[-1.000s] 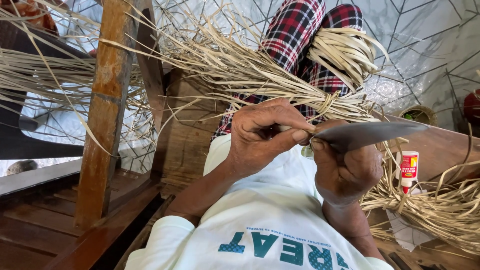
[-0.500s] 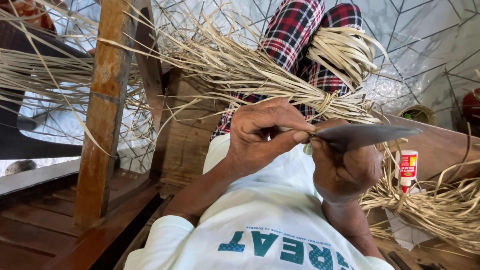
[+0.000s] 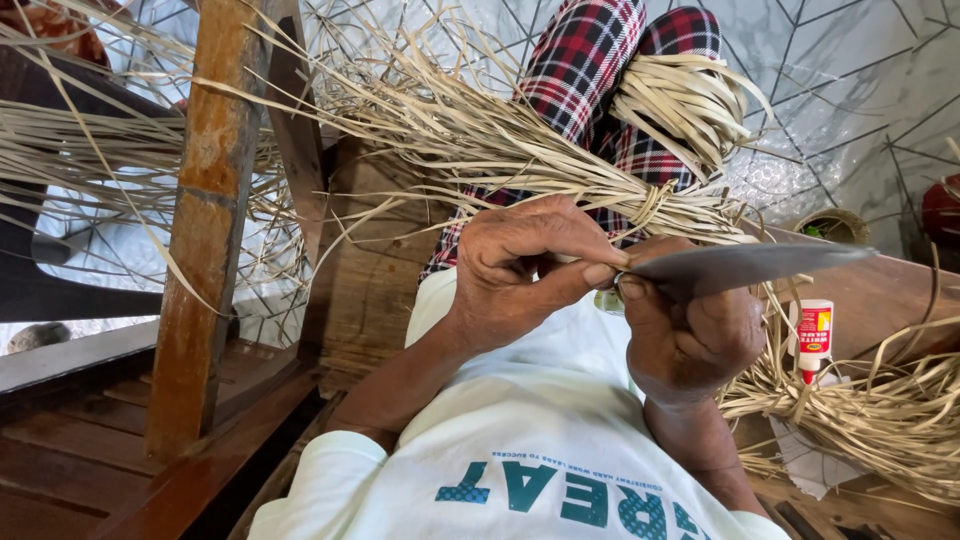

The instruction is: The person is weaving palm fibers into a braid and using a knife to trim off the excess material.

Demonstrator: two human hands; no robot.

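Close above our lap, our right hand (image 3: 695, 335) grips the broad knife blade (image 3: 745, 268) steady, edge outward, while our left hand (image 3: 525, 265) fingers (image 3: 590, 275) pinch a thin cane strip (image 3: 612, 262) against it, the tied bundle of strips (image 3: 560, 170) lying across our knees within reach.

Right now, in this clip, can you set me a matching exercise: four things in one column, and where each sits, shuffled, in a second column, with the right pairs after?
Things:
1. knife
2. glue bottle
3. tied bundle of strips
4. wooden post

Places:
A. standing upright at the left of the picture
B. lying across the checked trouser legs
C. held in the right hand, blade pointing right
D. cap down among loose strips at the right, beyond the right hand

Pairs: 1-C, 2-D, 3-B, 4-A
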